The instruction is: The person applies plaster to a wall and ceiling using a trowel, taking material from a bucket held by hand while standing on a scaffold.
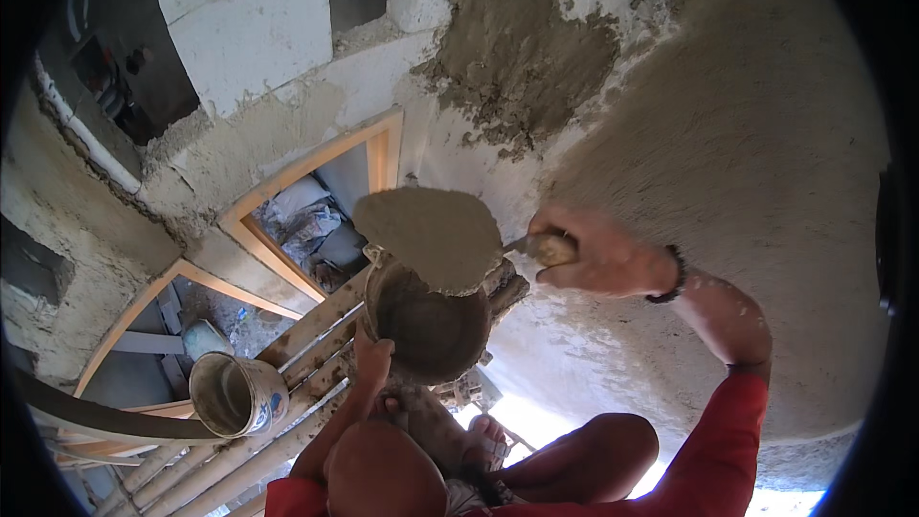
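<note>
Trowel (553,249): tan hdl, blade caked w/ grey mortar (429,237), pointing to 9 o'clock; R hand (613,254) grips hdl, L hand (372,357) clasps bucket (426,330) at blade's 6 o'clock.

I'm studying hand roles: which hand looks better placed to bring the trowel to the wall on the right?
Probably the right hand: it grips the trowel by its handle and is nearer that wall. The left hand holds the bucket by its rim.
</note>
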`<state>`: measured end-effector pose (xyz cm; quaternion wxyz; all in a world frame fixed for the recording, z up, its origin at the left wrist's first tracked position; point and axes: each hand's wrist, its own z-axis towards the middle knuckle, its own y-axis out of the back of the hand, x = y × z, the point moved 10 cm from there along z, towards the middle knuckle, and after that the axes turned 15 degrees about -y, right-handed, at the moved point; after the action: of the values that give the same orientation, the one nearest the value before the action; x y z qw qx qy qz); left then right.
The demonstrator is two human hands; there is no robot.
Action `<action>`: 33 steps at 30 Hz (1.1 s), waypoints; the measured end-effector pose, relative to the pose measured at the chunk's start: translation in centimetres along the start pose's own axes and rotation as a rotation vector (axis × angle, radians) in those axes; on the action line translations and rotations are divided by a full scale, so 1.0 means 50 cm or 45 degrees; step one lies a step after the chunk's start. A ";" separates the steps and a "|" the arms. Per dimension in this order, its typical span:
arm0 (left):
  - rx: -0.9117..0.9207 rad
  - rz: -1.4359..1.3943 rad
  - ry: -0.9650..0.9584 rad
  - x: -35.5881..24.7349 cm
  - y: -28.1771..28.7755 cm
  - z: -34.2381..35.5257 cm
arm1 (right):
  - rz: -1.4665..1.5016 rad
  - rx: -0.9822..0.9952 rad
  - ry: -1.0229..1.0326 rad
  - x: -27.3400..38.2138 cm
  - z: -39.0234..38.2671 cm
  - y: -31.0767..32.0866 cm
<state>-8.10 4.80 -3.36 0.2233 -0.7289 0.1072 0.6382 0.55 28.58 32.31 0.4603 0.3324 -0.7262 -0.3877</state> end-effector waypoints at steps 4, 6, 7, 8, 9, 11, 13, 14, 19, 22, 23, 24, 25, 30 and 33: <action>-0.083 -0.022 0.029 -0.003 0.013 -0.035 | 0.127 0.012 0.217 0.114 -0.045 0.194; -0.075 -0.030 -0.021 -0.021 0.017 -0.013 | 0.438 0.071 0.295 0.125 -0.047 0.247; -0.059 -0.035 -0.030 -0.023 0.009 -0.009 | 0.591 0.107 0.316 0.121 -0.049 0.268; -0.050 -0.037 -0.033 -0.025 0.006 -0.011 | 0.722 0.120 0.124 0.072 -0.033 0.276; -0.018 -0.008 -0.038 -0.028 0.004 -0.009 | 0.706 -0.009 -0.028 0.003 -0.011 0.311; 0.015 0.045 -0.026 -0.019 0.001 -0.010 | 0.428 -0.528 -0.163 -0.129 -0.003 0.449; -0.044 0.033 -0.121 -0.034 -0.003 -0.005 | 0.069 -1.022 -0.292 -0.155 -0.059 0.584; -0.089 0.030 -0.159 -0.036 0.003 -0.011 | -0.027 -1.090 -0.443 -0.135 -0.080 0.631; -0.038 0.004 -0.050 -0.037 0.003 -0.021 | -0.038 -0.921 -0.388 -0.085 -0.082 0.541; -0.051 0.043 -0.020 -0.045 0.002 -0.019 | 0.125 -0.519 -0.527 -0.082 -0.036 0.316; -0.055 0.065 -0.015 -0.042 0.003 -0.018 | 0.263 -0.239 -0.577 -0.110 -0.015 0.217; -0.044 0.080 -0.009 -0.042 -0.004 -0.016 | 0.236 0.016 -0.579 -0.123 -0.003 0.122; -0.073 0.112 -0.051 -0.051 -0.004 -0.013 | -0.016 0.092 -0.475 -0.129 0.017 0.034; -0.007 0.209 -0.156 -0.044 -0.041 -0.005 | -0.988 -0.076 0.063 -0.112 0.073 -0.253; 0.018 0.216 -0.197 -0.065 -0.066 -0.001 | -0.953 -0.105 0.080 -0.143 0.101 -0.361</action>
<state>-7.11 7.26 0.43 0.1811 -0.6642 0.1555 0.7084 0.68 27.26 12.28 0.3216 0.5677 -0.5237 -0.5477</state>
